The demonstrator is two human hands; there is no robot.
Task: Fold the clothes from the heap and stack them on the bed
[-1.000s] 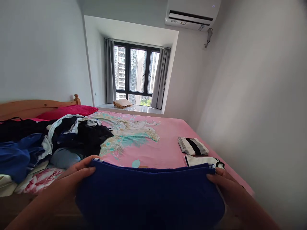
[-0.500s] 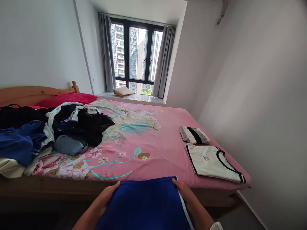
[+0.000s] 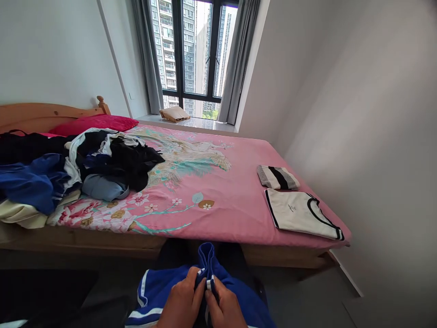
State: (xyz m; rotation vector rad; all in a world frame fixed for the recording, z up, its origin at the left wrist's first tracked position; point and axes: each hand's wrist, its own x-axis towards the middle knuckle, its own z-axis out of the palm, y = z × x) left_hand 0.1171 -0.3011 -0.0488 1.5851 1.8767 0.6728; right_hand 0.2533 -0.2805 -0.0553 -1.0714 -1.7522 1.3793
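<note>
A blue garment with white stripes point(image 3: 239, 291) hangs in front of me, low in the view and below the bed's edge. My left hand point(image 3: 186, 291) pinches its upper edge beside a white stripe. Close against it, my right hand point(image 3: 223, 300) grips the same edge at another white stripe. Between and beyond the hands, the cloth bulges up in a narrow fold. The lower part of the garment runs out of the frame, so whether it is a top or a bottom cannot be told.
On the pink flowered bed point(image 3: 232, 205), a folded cream T-shirt point(image 3: 300, 212) lies at the right with a folded striped garment point(image 3: 278, 177) behind it. A heap of dark, blue and white clothes point(image 3: 112, 159) covers the left side, near a red pillow point(image 3: 99, 123).
My hands were apart, holding the blue garment's top edge stretched wide; now they are together, with the edge gathered between them. The view has tilted down.
</note>
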